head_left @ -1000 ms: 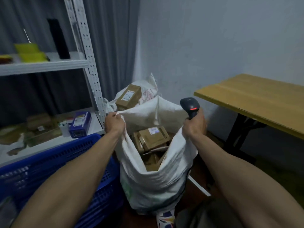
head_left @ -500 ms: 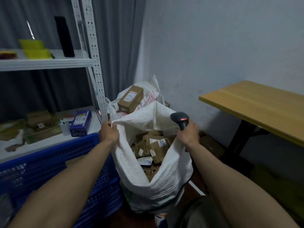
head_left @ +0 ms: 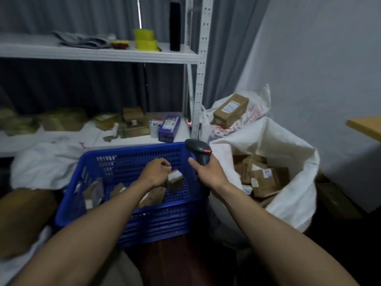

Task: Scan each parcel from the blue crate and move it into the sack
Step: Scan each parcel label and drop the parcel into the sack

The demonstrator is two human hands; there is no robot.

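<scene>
The left hand (head_left: 156, 172) curls its fingers round a small brown parcel (head_left: 175, 179) low inside the blue crate (head_left: 165, 219), just beside the crate's right wall. At its three o'clock the right hand (head_left: 208, 175) grips the handle of the scanner (head_left: 198, 150), whose head stands upright above the crate rim with a red light showing. A second ago both hands clutched the rim of the white sack (head_left: 294, 199), holding its mouth wide; both have since let go and swung over to the crate. That likely means a fresh round is starting: this parcel gets lifted, scanned, then carried across. The sack stands at three o'clock of the right hand, mouth open, with scanned boxes (head_left: 263, 178) piled inside. Several more parcels (head_left: 93, 190) lie at nine o'clock of the left hand in the crate, so much work seems left. At twelve o'clock rises a shelf unit (head_left: 99, 53), and a second sack (head_left: 253, 112) at one o'clock.
</scene>
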